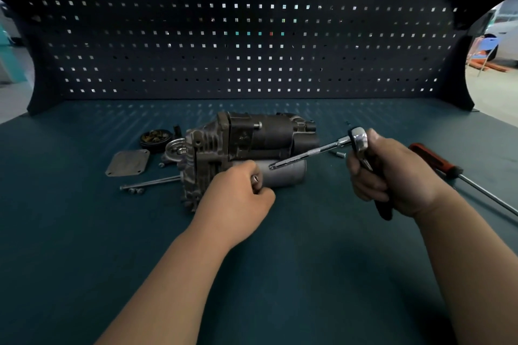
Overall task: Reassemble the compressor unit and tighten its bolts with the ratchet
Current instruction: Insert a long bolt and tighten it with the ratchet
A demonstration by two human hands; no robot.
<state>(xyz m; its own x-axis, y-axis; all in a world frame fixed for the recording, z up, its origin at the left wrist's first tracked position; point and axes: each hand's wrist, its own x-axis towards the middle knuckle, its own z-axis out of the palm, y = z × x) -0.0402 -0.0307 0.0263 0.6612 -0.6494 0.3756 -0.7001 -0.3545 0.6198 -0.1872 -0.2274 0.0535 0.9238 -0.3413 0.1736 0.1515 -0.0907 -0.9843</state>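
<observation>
The dark metal compressor unit [246, 145] lies on the teal bench, with a silver cylinder [286, 173] along its near side. My left hand [238, 202] is curled in front of the unit and pinches a small bolt [255, 179] at its fingertips. My right hand [392, 173] grips the ratchet [360, 140] by its dark handle, chrome head up. The ratchet's long extension bar [305, 155] points left and down, its tip hanging over the silver cylinder, close to my left hand.
A square cover plate [127, 163], a round black part [154, 138], long bolts [151, 183] and small loose bolts lie left of the unit. One loose bolt [337, 153] lies right of it. A red-handled screwdriver [448, 169] lies far right. A pegboard [252, 36] closes the back.
</observation>
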